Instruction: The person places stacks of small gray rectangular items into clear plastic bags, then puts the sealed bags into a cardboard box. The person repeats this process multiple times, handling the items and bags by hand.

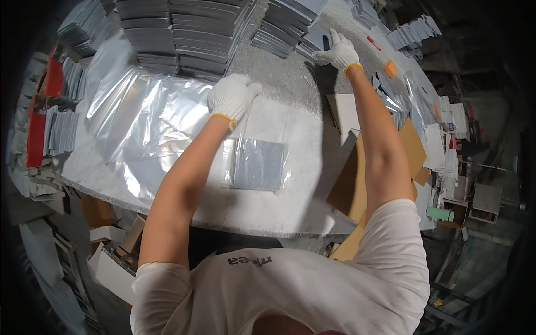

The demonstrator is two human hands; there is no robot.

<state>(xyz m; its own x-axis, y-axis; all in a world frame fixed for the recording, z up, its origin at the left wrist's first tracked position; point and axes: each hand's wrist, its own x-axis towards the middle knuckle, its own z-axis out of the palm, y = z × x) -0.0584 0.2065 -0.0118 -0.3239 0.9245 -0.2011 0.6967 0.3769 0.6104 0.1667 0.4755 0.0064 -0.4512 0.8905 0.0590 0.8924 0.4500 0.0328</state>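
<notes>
My left hand [233, 98], in a white knit glove with a yellow cuff, rests at the upper end of a clear plastic bag. Its fingers are bent and mostly hidden, so a hold on the film cannot be made out. Inside the bag's lower end lies a flat grey rectangular panel [260, 165]. My right hand [341, 52], gloved alike, reaches to the far right with thumb and fingers spread. It is beside a low stack of grey panels [312, 41]; whether it touches them is unclear. Loose clear plastic film [138, 113] covers the table left of my left hand.
Tall stacks of grey panels [201, 37] stand at the back of the worktable [301, 167]. An open cardboard box [351, 180] sits under my right forearm. An orange block [390, 69] lies beyond that arm. Red holders [37, 134] with upright panels line the left edge.
</notes>
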